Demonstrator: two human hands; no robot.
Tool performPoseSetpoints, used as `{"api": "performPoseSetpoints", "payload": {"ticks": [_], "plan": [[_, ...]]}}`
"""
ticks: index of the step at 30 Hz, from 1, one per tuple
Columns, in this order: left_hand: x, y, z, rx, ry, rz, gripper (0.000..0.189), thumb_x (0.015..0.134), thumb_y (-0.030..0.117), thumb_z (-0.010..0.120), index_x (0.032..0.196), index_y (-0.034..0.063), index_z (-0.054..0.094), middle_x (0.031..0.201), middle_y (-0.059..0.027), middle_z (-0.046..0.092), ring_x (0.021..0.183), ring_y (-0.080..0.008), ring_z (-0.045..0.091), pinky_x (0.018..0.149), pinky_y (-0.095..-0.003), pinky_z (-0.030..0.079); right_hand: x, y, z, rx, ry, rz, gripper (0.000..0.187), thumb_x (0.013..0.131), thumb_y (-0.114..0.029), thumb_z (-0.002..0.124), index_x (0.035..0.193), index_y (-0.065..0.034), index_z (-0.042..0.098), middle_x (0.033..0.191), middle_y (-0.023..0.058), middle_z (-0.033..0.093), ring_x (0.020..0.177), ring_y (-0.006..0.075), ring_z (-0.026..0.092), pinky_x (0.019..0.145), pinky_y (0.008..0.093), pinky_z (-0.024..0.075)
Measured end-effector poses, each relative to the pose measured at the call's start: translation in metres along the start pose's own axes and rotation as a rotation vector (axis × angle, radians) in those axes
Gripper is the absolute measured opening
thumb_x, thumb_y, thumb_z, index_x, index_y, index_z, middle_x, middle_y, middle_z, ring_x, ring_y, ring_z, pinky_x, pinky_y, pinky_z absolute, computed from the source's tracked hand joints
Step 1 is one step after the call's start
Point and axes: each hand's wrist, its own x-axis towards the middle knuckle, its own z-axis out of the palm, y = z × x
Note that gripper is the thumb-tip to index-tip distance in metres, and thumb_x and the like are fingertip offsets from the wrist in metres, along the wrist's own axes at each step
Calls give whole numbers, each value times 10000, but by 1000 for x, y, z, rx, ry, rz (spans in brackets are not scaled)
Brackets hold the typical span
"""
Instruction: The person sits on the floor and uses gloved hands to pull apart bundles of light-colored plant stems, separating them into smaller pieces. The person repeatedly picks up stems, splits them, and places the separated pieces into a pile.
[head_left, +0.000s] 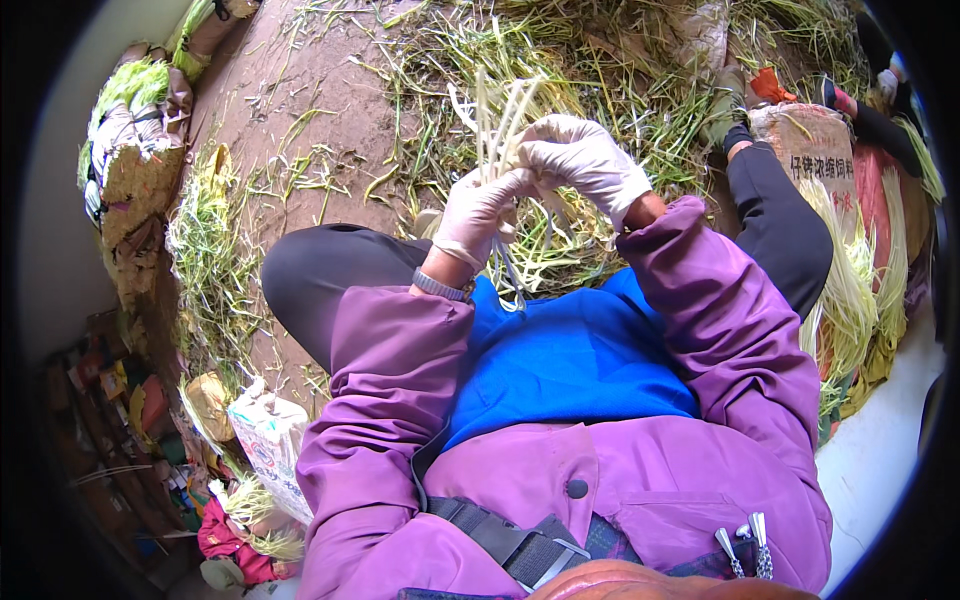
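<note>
In front of my blue-covered lap, a small bunch of pale plant stalks (491, 131) stands up out of my gloved left hand (476, 217). The fingers of that hand are closed round the stalks, and thin pale strands (510, 281) hang below it. My right hand (581, 161), also in a whitish glove, meets the left one at the bunch. Its thumb and fingers are bent together on the stalks; the exact grip is partly hidden. Under both hands lies a heap of loose green and yellowish leaves (555, 255).
Leaf litter (465, 60) covers much of the brown floor (322, 97). On the right, long pale stalk bundles (847, 307) lean by a printed sack (806, 142), near another person's leg (870, 135). A white printed sack (270, 435) and more bundles (139, 86) are on the left.
</note>
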Motion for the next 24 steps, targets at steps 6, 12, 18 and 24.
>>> {"api": "performPoseSetpoints", "payload": {"ticks": [6,12,18,24], "plan": [[2,12,-8,-172,41,113,246,865,162,625,1061,19,666,843,-30,679,616,-26,516,493,-167,360,-6,-4,-19,-42,-36,-35,238,877,-203,649,1053,-44,654,909,14,667,808,89,582,737,239,464],[0,14,-5,-235,5,87,230,888,110,583,1071,-10,652,856,-44,681,586,-35,521,504,-159,395,-14,17,-3,-28,-124,39,164,865,-184,654,904,-27,680,757,-17,630,695,70,542,656,239,438],[-2,16,-1,-106,67,117,215,875,144,624,1043,24,681,810,3,662,549,-12,465,476,-152,338,-14,15,-4,-133,-93,-9,183,863,-212,651,861,-32,680,717,-16,607,678,60,520,625,233,422],[-2,13,-4,10,114,138,199,859,162,648,1019,57,700,760,40,638,538,-2,447,461,-154,314,-17,11,-1,-141,-91,-1,205,861,-235,659,862,-31,678,717,-25,606,683,54,504,626,239,418]]}}
